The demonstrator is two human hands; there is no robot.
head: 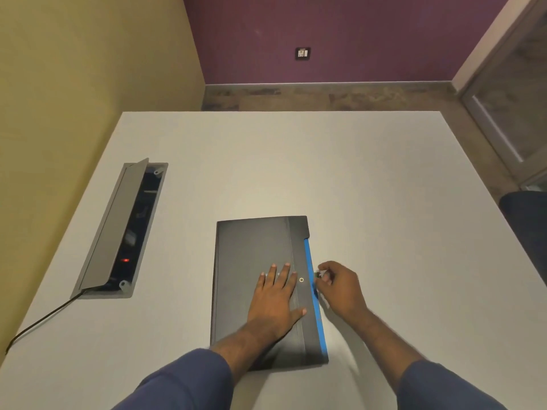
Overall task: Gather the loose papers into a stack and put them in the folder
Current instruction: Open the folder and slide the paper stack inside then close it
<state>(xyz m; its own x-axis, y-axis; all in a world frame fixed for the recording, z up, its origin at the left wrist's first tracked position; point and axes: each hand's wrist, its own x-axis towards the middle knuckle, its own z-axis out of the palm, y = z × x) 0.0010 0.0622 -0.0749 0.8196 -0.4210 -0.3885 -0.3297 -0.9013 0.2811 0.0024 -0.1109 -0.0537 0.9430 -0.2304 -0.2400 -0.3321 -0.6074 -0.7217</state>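
A black folder (pixel 251 261) with a blue strip along its right edge lies shut on the white table, near me and a little left of the middle. My left hand (pixel 275 300) presses flat on its cover, fingers spread, beside a small metal snap button (pixel 301 279). My right hand (pixel 340 288) sits just off the folder's right edge, fingers pinched on a small clasp piece (pixel 319 274) at the blue strip. No loose papers show on the table.
The white table (pixel 384 187) reaches far ahead and to both sides. An open cable box (pixel 124 229) with a raised grey lid is set into it at left, a black cable (pixel 44 318) trailing from it. A dark chair (pixel 527 220) stands at right.
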